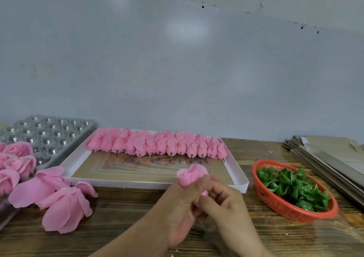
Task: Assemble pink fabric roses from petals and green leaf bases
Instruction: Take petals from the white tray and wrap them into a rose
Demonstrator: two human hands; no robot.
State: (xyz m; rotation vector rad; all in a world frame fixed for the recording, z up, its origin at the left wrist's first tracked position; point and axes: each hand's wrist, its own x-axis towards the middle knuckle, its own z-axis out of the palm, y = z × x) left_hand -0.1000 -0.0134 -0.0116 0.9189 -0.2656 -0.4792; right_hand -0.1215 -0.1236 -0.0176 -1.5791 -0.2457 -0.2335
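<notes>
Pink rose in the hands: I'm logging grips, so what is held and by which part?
Both hands, left hand and right hand, grip one pink rose round its lower part; its bloom shows above the fingers.

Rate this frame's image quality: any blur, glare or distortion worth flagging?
Head view: hands and rose softly blurred; basket rim smeared at its near right end; pale glare patch on wall; wide-angle bending visible along the tray edge and table.
</notes>
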